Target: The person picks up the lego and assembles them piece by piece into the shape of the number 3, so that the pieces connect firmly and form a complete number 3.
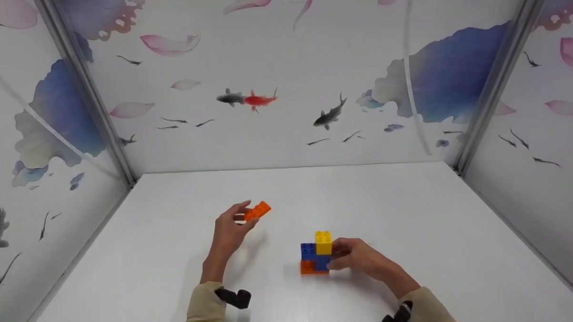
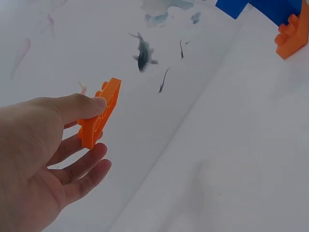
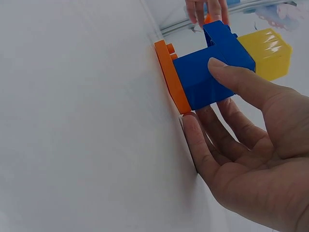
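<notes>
Left hand [image 1: 228, 233]: grasping a thin orange plastic brick with studs [image 1: 257, 210], thumb pressed on its ringed underside, fingers on the other side

Loose orange brick: held tilted in the air, to the left of the stack and apart from it

Right hand [image 1: 361, 258]: gripping the stack from its right side, thumb on the blue plastic, one fingertip at the end of the orange base

Brick stack: upright on the smooth white table [image 1: 142, 261], a flat orange plastic base [image 1: 307, 267] under blue plastic bricks [image 1: 322, 262], the upper blue part jutting left over the base's studs, a yellow plastic brick [image 1: 323, 243] on top at the right

Sleeves: beige cloth on both arms [image 1: 206, 309], a black device [image 1: 237, 298] at each wrist

Back wall: white panel [image 1: 276, 142] printed with fish, pink petals and blue washes
</notes>
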